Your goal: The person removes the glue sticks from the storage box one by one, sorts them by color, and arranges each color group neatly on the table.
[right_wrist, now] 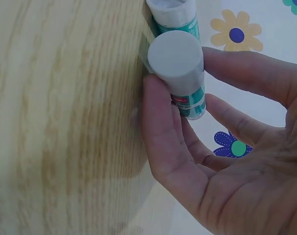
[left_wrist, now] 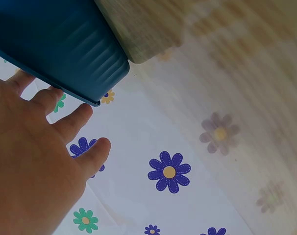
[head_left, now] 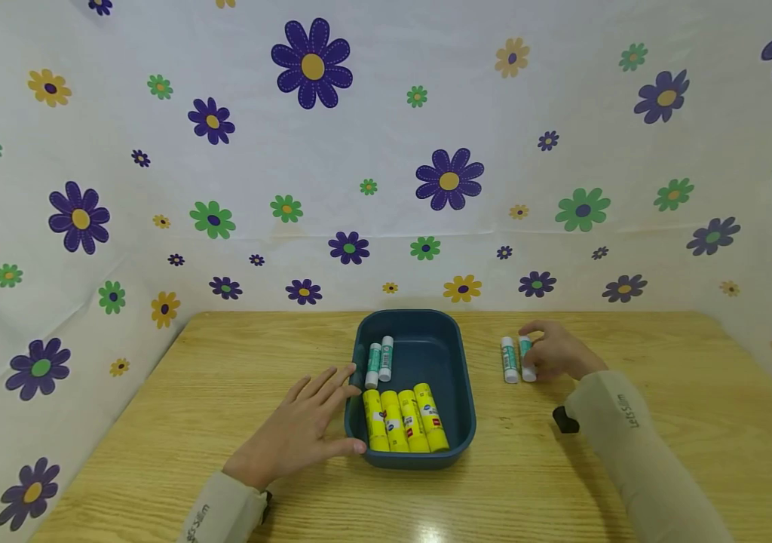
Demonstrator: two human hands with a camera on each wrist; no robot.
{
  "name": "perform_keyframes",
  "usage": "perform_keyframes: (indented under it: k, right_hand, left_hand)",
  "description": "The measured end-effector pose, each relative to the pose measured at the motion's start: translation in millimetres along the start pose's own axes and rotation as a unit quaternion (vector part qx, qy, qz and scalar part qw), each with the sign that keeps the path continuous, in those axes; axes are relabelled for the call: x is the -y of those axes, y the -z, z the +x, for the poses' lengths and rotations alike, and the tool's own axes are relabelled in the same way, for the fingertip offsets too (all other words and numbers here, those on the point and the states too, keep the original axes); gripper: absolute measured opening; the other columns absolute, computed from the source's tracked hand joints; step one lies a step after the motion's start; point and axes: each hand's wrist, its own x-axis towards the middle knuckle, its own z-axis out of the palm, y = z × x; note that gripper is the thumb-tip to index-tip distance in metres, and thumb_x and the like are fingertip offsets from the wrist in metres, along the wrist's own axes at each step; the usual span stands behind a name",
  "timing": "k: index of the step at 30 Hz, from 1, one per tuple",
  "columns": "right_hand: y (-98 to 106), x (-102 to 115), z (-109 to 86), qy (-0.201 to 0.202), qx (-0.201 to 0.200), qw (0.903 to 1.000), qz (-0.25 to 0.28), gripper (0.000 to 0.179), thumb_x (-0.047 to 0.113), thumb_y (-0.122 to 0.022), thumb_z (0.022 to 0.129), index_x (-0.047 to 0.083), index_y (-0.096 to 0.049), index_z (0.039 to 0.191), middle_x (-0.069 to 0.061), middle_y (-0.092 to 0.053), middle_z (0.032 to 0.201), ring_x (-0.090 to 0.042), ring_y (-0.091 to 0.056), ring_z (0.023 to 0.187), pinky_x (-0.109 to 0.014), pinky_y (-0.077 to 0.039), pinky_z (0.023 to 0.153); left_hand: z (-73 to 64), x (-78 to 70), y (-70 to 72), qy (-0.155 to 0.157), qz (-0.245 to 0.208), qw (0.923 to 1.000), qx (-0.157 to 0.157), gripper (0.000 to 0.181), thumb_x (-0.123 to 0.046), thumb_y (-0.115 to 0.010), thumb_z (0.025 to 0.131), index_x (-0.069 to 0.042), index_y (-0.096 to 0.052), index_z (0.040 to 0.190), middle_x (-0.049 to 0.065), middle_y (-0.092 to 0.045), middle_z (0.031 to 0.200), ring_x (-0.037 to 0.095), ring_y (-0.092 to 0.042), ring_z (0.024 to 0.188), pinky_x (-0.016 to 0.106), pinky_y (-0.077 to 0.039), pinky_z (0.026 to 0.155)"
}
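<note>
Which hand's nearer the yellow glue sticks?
Left. The left hand is at the tray, left of the yellow glue sticks; the right hand grips a white glue stick farther right.

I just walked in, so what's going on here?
Someone's right hand grips a white-and-green glue stick, with a matching stick lying next to it on the table. Their left hand touches the left side of a blue tray, which holds four yellow glue sticks and two white-and-green ones.
</note>
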Motion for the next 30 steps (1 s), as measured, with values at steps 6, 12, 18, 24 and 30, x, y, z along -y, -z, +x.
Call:
perform_keyframes:
  k: [6,12,18,24,30]
  right_hand:
    - [0.0,0.1,0.3,0.003,0.0,1.0,-0.006,0.066,-0.007,-0.065,0.087,-0.006,-0.036,0.146,-0.035,-0.042,0.135,-0.039,-0.053,0.106,-0.049,-0.059,0.086]
    - [-1.0,0.2,-0.2,0.006,0.0,0.9999,-0.013,0.066,-0.007,-0.065,0.088,-0.006,-0.035,0.146,-0.035,-0.043,0.134,-0.04,-0.054,0.106,-0.048,-0.06,0.084]
    - [-2.5,1.2,0.1,0.005,-0.004,0.9998,-0.018,0.067,-0.008,-0.065,0.086,-0.006,-0.036,0.147,-0.032,-0.047,0.129,-0.038,-0.056,0.104,-0.045,-0.06,0.082]
    - [-2.5,2.3,0.2,0.0,-0.005,0.9999,-0.014,0.067,-0.009,-0.064,0.087,-0.007,-0.035,0.147,-0.032,-0.048,0.126,-0.038,-0.057,0.103,-0.047,-0.06,0.082]
    - [1.2,4.2,-1.1,0.011,-0.002,0.9995,-0.03,0.069,-0.007,-0.063,0.087,-0.008,-0.033,0.148,-0.033,-0.049,0.123,-0.036,-0.06,0.097,-0.044,-0.062,0.078]
  left_hand:
    - [-0.2,-1.0,0.2,0.002,-0.002,1.0,0.004,0.072,-0.064,-0.059,0.093,-0.015,-0.051,0.145,0.009,-0.02,0.168,0.039,-0.022,0.151,0.064,-0.017,0.118]
    - [0.0,-0.6,-0.8,0.0,0.001,1.0,0.0,0.071,-0.063,-0.06,0.093,-0.015,-0.051,0.145,0.01,-0.019,0.168,0.04,-0.022,0.15,0.064,-0.018,0.118]
    - [0.5,-0.8,-0.9,-0.003,0.0,1.0,-0.002,0.072,-0.064,-0.059,0.094,-0.014,-0.051,0.144,0.011,-0.02,0.167,0.041,-0.022,0.15,0.065,-0.018,0.118]
    - [0.2,-1.0,-1.0,-0.001,0.0,1.0,-0.001,0.072,-0.065,-0.058,0.093,-0.015,-0.051,0.145,0.011,-0.02,0.167,0.041,-0.022,0.15,0.065,-0.018,0.118]
    - [0.1,-0.5,-0.4,0.001,-0.001,1.0,0.002,0.073,-0.066,-0.058,0.093,-0.015,-0.051,0.145,0.01,-0.019,0.168,0.04,-0.021,0.151,0.064,-0.017,0.118]
